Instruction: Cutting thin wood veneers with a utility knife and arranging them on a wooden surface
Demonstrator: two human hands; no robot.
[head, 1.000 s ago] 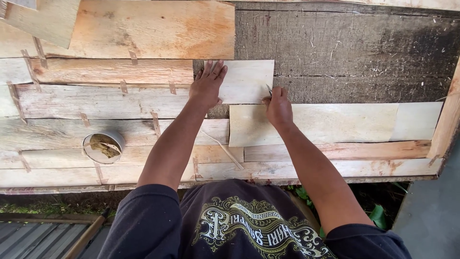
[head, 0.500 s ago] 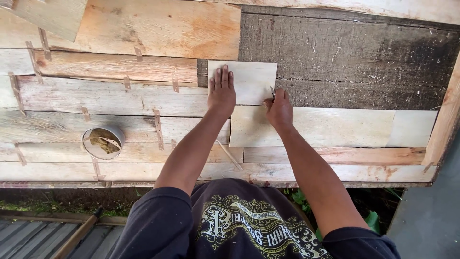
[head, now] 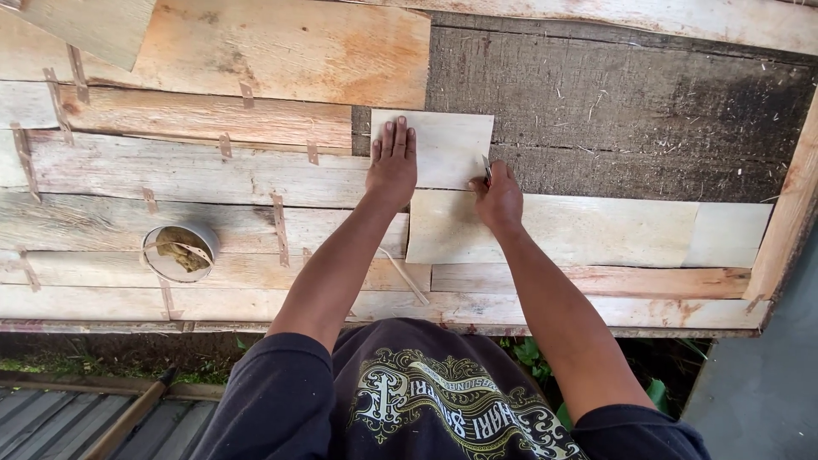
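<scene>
1. Under our left hand point(head: 393, 162) lies a small pale veneer sheet point(head: 443, 146), flat on the dark board point(head: 613, 102); our fingers are stretched out straight and pressed flat on the sheet's left part, gripping nothing.
2. At the sheet's right lower edge, our right hand point(head: 498, 194) is curled shut around a small blade point(head: 486, 167), whose tip shows just above the knuckles and touches the sheet's edge.
3. Just below both hands' fingers, a longer pale veneer strip point(head: 596, 228) runs off to the right, its top edge meeting the small sheet's bottom edge.
4. Left of our left fingers, overlapping rough wood strips point(head: 187, 170) are joined by short tape pieces point(head: 279, 223).
5. Well left of and below the fingers, a round tin point(head: 179, 251) with brownish stuff inside sits on those strips.
6. Near our left forearm, a thin stick point(head: 407, 278) lies slanted on the wood.
</scene>
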